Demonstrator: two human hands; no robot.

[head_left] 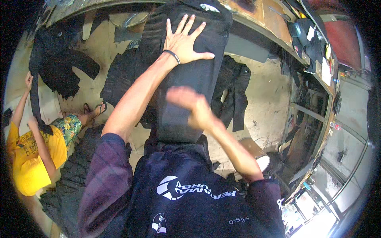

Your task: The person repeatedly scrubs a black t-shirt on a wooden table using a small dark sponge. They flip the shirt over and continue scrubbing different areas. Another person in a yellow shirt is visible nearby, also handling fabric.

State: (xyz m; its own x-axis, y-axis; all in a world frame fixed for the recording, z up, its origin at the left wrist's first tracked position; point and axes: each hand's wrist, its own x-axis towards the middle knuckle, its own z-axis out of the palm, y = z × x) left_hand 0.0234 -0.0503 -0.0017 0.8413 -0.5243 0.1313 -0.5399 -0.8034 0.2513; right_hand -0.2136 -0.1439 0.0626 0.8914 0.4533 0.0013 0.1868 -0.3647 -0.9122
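Fingers (186,24) splayed, flat black cloth (186,83)

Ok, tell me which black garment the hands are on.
The long black garment stretched out in front, under the flat left hand; the other black garments lie untouched on the floor.

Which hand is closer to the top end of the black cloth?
Left. The left hand lies flat with spread fingers on the black cloth near its far end. The right hand, blurred, is lower down, near the cloth's middle.

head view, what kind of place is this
Probably a small garment workshop: the hands, left and right, smooth a dark garment, dark pieces lie on the floor, and another person handles fabric.
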